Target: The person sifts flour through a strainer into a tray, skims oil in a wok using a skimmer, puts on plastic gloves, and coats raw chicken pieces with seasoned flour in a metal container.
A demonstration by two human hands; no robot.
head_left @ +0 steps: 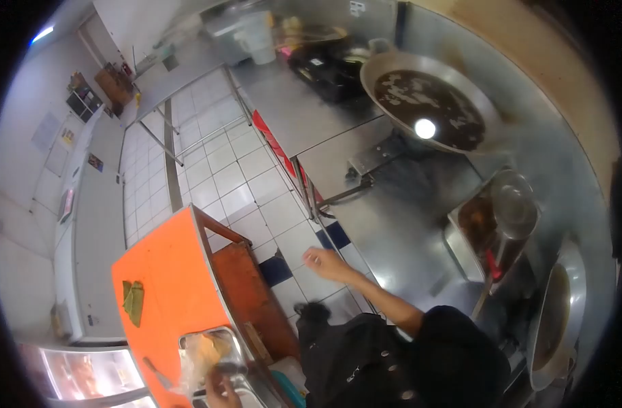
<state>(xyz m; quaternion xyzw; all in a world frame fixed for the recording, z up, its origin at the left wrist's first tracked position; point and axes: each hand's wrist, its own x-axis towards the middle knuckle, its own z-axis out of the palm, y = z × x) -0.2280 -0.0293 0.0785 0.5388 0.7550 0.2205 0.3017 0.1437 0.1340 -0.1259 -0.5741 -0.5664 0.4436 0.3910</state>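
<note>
My left hand (pixel 221 393) is at the bottom edge of the view, over a metal tray (pixel 237 350) on the orange table. Its fingers look slightly apart, next to a clear plastic bag (pixel 188 367) and a yellowish-brown piece (pixel 210 348) in the tray. Part of this hand is cut off by the frame. My right hand (pixel 326 264) hangs out in front of my body, above the tiled floor. Its fingers are curled in, and nothing shows in them.
On the orange table (pixel 168 265) lie a folded green leaf (pixel 133 302) and a knife-like tool (pixel 157 372). Along the right, the steel counter (pixel 392 217) bears a large wok of dark oil (pixel 365 68), a tray with a strainer (pixel 515 204) and another wok (pixel 576 279).
</note>
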